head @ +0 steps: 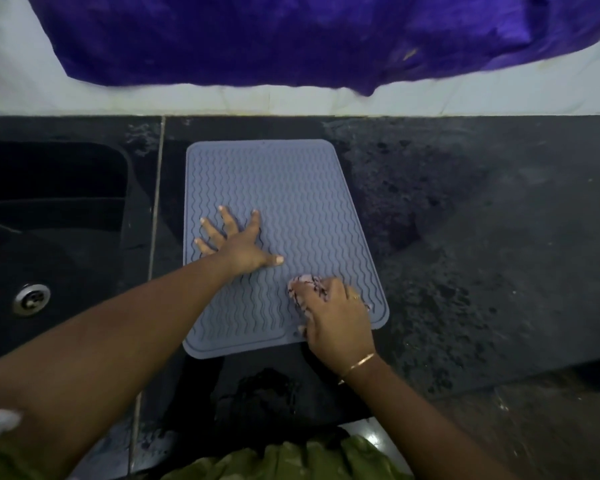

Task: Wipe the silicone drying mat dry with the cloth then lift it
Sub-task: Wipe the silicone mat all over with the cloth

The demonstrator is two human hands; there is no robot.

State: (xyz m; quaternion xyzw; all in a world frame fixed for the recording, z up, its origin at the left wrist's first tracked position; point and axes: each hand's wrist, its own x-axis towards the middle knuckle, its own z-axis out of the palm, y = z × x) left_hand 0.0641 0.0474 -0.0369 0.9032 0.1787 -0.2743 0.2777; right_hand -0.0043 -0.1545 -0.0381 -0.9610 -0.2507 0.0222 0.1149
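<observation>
A grey silicone drying mat [291,188] with wavy ridges lies flat on the black counter, its long side running away from me. My left hand [238,244] presses on the mat's near left part with fingers spread straight. My right hand [336,317] grips a crumpled pale pink cloth [303,284] with dark marks and holds it against the mat's near right corner. Most of the cloth is hidden under that hand.
A black sink [49,237] with a metal drain [32,299] sits left of the mat. The black counter [465,237] stretches right, speckled with wet patches. A purple fabric [291,36] hangs over the white wall behind. The counter's front edge is near my body.
</observation>
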